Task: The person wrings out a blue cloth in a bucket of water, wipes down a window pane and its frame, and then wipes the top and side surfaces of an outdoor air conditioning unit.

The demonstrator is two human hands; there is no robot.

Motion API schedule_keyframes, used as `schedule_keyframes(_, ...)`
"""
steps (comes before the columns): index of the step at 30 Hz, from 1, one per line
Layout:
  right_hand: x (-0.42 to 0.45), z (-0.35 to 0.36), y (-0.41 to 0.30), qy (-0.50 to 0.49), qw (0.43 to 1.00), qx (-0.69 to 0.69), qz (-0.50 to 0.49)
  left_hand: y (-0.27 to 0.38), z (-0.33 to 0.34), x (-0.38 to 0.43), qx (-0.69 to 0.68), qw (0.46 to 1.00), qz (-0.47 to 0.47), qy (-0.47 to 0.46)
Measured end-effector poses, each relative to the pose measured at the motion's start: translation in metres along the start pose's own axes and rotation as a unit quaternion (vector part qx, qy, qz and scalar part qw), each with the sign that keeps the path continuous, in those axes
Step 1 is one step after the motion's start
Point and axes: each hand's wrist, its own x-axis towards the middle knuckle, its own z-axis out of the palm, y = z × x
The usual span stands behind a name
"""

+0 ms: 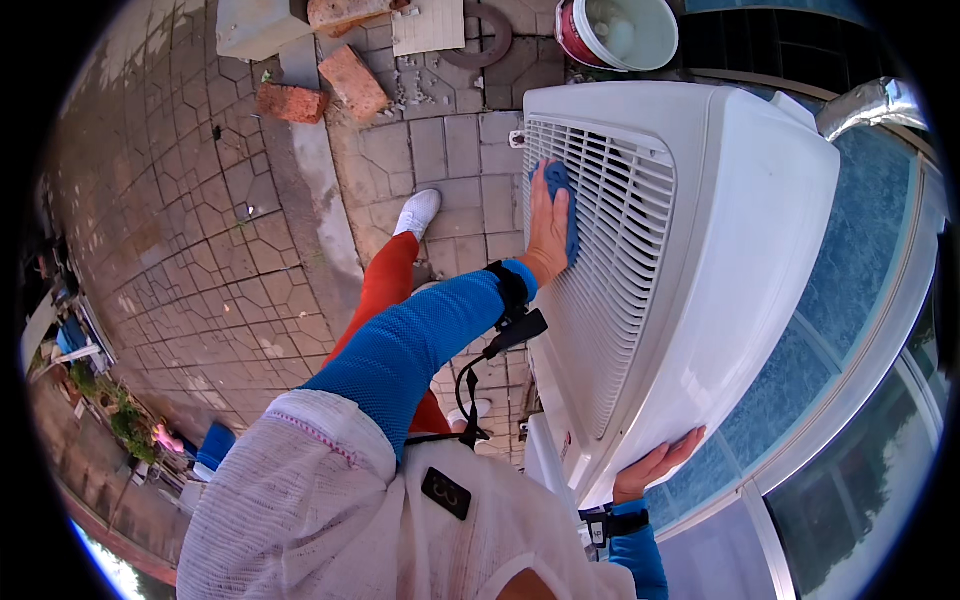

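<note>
A white outdoor air-conditioner unit (750, 247) stands at the right, its slatted grille (615, 225) facing left. My left hand (549, 225) lies flat over a folded blue cloth (573, 217), pressing it against the grille's upper left part. The cloth's far side is hidden under the palm and fingers. Near the unit's lower end, my right hand (658, 463) rests on the smooth white casing with its fingers spread a little and no object visible in it. Both forearms wear blue mesh sleeves and black wrist straps.
A white bucket (651, 34) stands beyond the unit. Broken red bricks (352, 81) and a concrete block (259, 30) lie on the paving. A foil-wrapped duct (874, 105) meets the unit's far right. Framed glass panels (832, 270) run behind it. A black strap (471, 382) hangs near my left forearm.
</note>
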Motion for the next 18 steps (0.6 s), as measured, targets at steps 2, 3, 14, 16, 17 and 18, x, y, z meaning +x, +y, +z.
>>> schedule_keyframes(2,0.000,0.001,0.000,0.003,1.000,0.003,-0.009,-0.022,0.003,0.006,0.021,1.000,-0.010,0.019)
schedule_keyframes(3,0.004,0.000,0.000,-0.005,1.000,-0.010,-0.018,-0.051,0.003,0.015,0.039,0.998,-0.042,0.039)
schedule_keyframes(14,-0.001,-0.003,-0.002,-0.001,1.000,-0.006,-0.020,-0.079,-0.019,0.127,-0.287,0.919,-0.268,0.030)
schedule_keyframes(16,-0.003,-0.003,0.005,0.002,0.999,-0.013,-0.032,-0.026,-0.011,0.110,-0.266,0.940,-0.214,0.010)
schedule_keyframes(17,0.000,-0.002,0.006,0.002,0.999,-0.013,-0.051,-0.012,-0.007,0.103,-0.289,0.941,-0.177,0.005)
schedule_keyframes(18,-0.001,-0.003,0.006,0.002,0.998,-0.018,-0.066,0.001,-0.006,0.093,-0.311,0.939,-0.145,-0.003)
